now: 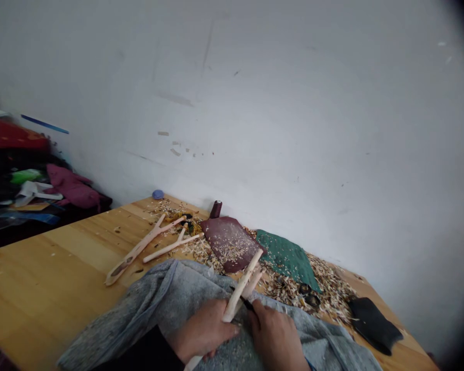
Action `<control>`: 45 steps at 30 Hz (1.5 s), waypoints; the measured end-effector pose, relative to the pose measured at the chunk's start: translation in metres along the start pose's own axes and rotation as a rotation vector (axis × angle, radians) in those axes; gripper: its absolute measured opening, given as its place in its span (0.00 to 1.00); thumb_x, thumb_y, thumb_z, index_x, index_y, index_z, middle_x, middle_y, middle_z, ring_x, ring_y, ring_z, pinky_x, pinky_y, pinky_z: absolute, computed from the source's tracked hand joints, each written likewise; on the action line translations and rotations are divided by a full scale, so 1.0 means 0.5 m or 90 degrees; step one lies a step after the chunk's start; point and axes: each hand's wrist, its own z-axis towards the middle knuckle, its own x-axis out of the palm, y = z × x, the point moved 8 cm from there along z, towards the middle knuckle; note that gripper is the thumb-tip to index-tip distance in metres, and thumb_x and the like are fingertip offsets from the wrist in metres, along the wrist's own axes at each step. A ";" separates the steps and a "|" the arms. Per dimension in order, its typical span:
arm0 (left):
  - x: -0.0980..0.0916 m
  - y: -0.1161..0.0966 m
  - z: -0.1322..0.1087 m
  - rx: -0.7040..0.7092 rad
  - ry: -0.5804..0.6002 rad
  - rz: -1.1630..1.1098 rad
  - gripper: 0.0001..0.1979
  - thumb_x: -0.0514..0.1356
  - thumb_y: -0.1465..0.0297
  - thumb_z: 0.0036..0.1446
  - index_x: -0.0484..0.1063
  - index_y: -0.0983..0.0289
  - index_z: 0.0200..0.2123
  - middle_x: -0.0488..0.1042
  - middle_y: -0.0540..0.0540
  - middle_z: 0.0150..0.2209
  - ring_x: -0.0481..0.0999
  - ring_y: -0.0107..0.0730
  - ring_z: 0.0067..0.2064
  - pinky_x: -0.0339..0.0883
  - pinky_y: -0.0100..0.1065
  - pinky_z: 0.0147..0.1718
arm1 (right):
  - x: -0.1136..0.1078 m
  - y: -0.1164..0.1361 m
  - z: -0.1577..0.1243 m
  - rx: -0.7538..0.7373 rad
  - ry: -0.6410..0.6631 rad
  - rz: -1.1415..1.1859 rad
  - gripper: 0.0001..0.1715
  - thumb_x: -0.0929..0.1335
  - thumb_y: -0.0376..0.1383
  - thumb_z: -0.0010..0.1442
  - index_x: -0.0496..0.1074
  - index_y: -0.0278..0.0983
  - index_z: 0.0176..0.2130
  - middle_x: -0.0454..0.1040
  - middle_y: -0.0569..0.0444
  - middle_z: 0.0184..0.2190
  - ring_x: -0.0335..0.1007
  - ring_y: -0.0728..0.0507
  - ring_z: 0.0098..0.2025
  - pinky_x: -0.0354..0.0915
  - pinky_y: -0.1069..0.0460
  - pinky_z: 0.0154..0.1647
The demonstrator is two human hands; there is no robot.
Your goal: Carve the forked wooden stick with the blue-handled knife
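Note:
A pale, peeled forked stick (244, 282) slants up from my left hand (205, 329), whose fingers are wrapped round its lower part. In my right hand (275, 334) is a small knife with a dark handle (248, 304). Its thin dark blade lies across the stick near the fork and is partly hidden. Under both hands a grey cloth (170, 304) is spread over the near table edge, dotted with fine wood shavings.
Two more peeled forked sticks (137, 249) lie left on the wooden table (62, 268). Maroon sandpaper (226, 239), a green sheet (288, 255) and heaped shavings (330, 283) lie along the wall. A black flat piece (375, 323) is at right.

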 end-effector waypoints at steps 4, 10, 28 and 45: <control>-0.001 0.004 -0.001 -0.010 -0.006 0.005 0.08 0.60 0.65 0.50 0.62 0.59 0.32 0.62 0.44 0.17 0.62 0.27 0.14 0.54 0.29 0.11 | -0.014 -0.068 0.010 0.104 -0.017 -0.034 0.20 0.55 0.37 0.72 0.74 0.41 0.46 0.82 0.48 0.35 0.81 0.38 0.37 0.66 0.51 0.34; 0.000 0.002 0.000 -0.009 0.002 -0.007 0.07 0.59 0.67 0.50 0.62 0.59 0.31 0.61 0.44 0.16 0.63 0.27 0.14 0.54 0.29 0.11 | 0.003 -0.014 0.003 0.021 0.010 -0.007 0.17 0.58 0.35 0.70 0.74 0.42 0.46 0.82 0.50 0.38 0.81 0.40 0.39 0.66 0.52 0.35; -0.002 -0.005 -0.001 0.012 0.002 -0.012 0.04 0.58 0.68 0.50 0.64 0.60 0.30 0.62 0.44 0.17 0.62 0.25 0.14 0.54 0.26 0.10 | 0.004 0.024 -0.004 -0.033 0.021 0.010 0.15 0.59 0.35 0.70 0.75 0.43 0.44 0.82 0.53 0.37 0.81 0.41 0.40 0.65 0.53 0.36; -0.002 -0.004 -0.005 -0.016 -0.001 -0.004 0.07 0.58 0.67 0.51 0.66 0.60 0.35 0.61 0.45 0.16 0.63 0.29 0.16 0.56 0.30 0.14 | 0.001 0.009 -0.003 -0.014 0.024 0.027 0.16 0.59 0.36 0.70 0.75 0.42 0.44 0.82 0.52 0.37 0.80 0.41 0.40 0.65 0.53 0.37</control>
